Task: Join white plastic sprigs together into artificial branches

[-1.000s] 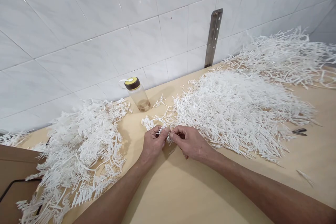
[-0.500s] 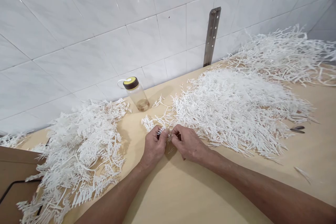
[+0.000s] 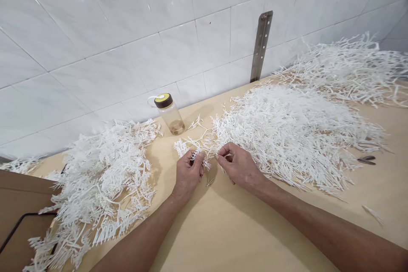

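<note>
My left hand point(image 3: 188, 171) and my right hand point(image 3: 239, 165) meet at the middle of a light wooden table point(image 3: 229, 229). Both are closed in a pinch on a small white plastic branch piece point(image 3: 204, 158) with thin comb-like teeth. The hands sit at the near left edge of a big heap of loose white plastic pieces point(image 3: 287, 127). A small bit of white plastic point(image 3: 209, 182) lies on the table just under the hands.
A second heap of white branched plastic pieces point(image 3: 98, 182) lies to the left. A third heap point(image 3: 347, 68) lies at the back right. A clear bottle with a dark lid point(image 3: 169, 113) stands by the white tiled wall. A dark tool point(image 3: 366, 160) lies at the right.
My right hand has drawn slightly to the right, away from my left hand, with the white piece still pinched between them. The view shifted a little.
</note>
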Available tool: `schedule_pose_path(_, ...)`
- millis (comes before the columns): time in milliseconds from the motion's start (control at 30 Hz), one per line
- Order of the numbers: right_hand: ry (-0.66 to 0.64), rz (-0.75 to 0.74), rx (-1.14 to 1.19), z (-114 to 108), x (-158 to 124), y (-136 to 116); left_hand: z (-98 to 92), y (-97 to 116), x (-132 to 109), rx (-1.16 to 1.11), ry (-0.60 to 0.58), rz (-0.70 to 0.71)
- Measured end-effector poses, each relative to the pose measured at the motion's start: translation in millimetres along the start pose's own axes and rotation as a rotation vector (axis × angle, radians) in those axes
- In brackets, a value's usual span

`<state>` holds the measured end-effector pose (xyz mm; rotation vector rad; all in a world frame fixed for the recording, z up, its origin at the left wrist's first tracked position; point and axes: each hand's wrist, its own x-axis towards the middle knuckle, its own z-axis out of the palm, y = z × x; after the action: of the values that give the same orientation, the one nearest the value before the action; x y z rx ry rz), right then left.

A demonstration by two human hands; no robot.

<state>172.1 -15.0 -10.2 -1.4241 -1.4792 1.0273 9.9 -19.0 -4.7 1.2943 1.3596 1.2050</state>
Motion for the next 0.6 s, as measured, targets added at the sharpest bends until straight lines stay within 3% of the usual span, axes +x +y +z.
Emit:
schedule_pose_path(133,0.093,-0.169,-0.109,-5,3,-2,0.4,0,1,-0.033,0.019,-0.019)
schedule_pose_path(233,0.079,-0.243,-0.148,-5,0,-6,0.9,1,2,-0.037,0.013,-0.019)
schedule_pose_path(433,-0.152,-0.129,-0.028,4,-8,-14,0.9,1,1,0.035,0.003,0.033)
schedule_pose_path(600,-0.152,-0.132,-0.072,6,-7,-12,0.2,-3,1,0.066,-0.025,0.057)
